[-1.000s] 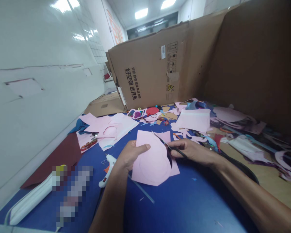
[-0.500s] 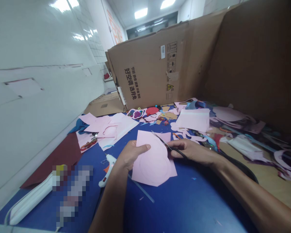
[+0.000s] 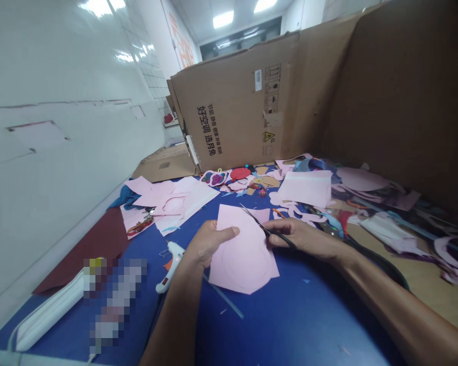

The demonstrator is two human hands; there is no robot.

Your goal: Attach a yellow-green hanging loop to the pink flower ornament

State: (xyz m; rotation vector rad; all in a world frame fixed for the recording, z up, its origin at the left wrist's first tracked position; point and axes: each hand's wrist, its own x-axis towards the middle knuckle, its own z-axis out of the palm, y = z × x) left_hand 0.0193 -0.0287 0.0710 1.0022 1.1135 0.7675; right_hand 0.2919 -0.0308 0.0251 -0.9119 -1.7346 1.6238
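My left hand point(image 3: 208, 243) pinches the left edge of a pink paper sheet point(image 3: 243, 251) with a faint drawn circle, holding it just above the blue table point(image 3: 290, 315). My right hand point(image 3: 299, 238) grips black scissors point(image 3: 260, 223), whose blades lie across the sheet's upper right edge. A second pink sheet point(image 3: 260, 214) lies underneath, partly hidden.
A white glue gun point(image 3: 168, 260) lies left of my left wrist. Pink paper scraps point(image 3: 175, 201), a pink sheet point(image 3: 306, 187) and coloured cut-outs point(image 3: 238, 175) litter the far table. Tall cardboard walls point(image 3: 244, 107) stand behind and to the right. A white case point(image 3: 46, 315) sits near left.
The pink sheet has turned slightly in my left hand, and the scissors have worked further along its right edge. Both hands stay in nearly the same place.
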